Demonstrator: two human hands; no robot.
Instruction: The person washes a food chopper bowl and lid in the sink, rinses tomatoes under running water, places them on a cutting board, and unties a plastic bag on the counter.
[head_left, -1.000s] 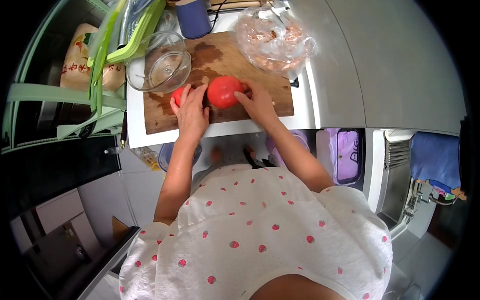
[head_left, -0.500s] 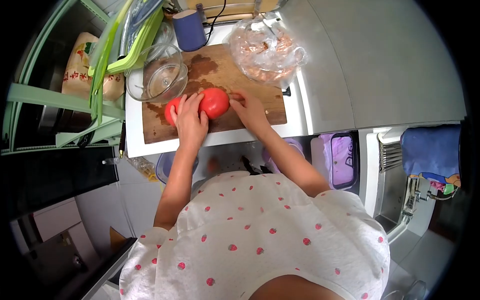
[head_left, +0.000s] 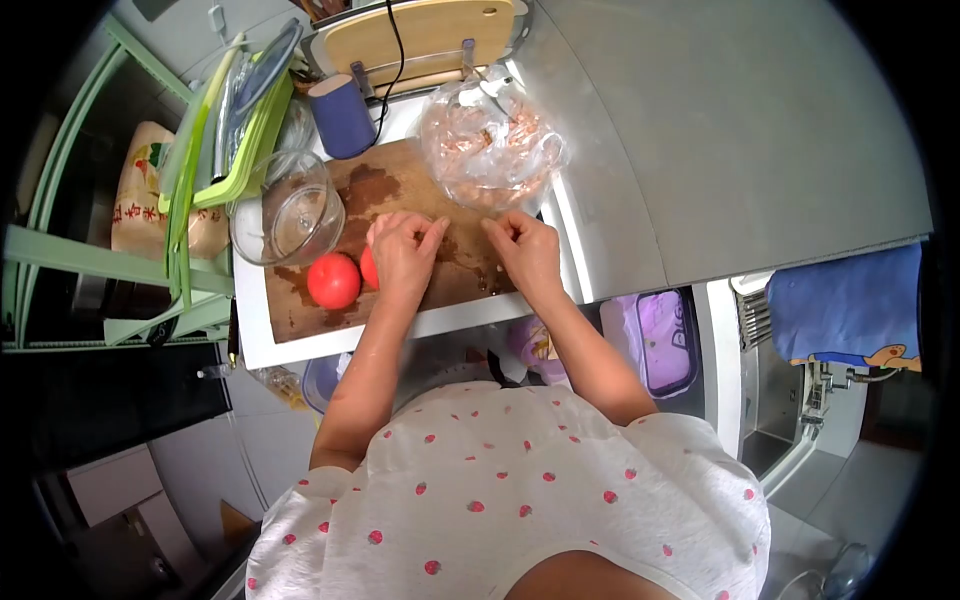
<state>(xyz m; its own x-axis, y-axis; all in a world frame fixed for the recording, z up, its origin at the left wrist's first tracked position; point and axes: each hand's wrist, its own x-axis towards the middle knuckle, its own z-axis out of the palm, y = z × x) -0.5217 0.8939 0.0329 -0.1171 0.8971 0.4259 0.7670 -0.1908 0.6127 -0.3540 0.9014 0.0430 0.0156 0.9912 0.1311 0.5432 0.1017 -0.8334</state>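
Two red tomatoes lie at the left side of a wet wooden cutting board point(head_left: 455, 265). One tomato point(head_left: 333, 280) is in full view, while the second tomato point(head_left: 370, 268) is mostly covered by my left hand point(head_left: 405, 262). That hand is closed above the board, thumb against the curled fingers. A short gap to the right, my right hand point(head_left: 530, 258) is closed too, with thumb and forefinger pinched together. Anything tiny between the fingertips of either hand is too small to make out. Small light specks dot the board by my right hand.
A clear glass bowl point(head_left: 300, 225) overlaps the board's back left. A plastic bag of pinkish pieces point(head_left: 490, 145) sits at the back right. Behind stand a blue-purple cylinder point(head_left: 341, 118) and a green rack point(head_left: 235, 160). A purple-lined bin point(head_left: 665, 340) is below the counter.
My left hand has let go of the right-hand tomato and moved right. My right hand has drawn away from that tomato and is now pinched. The camera view has shifted.
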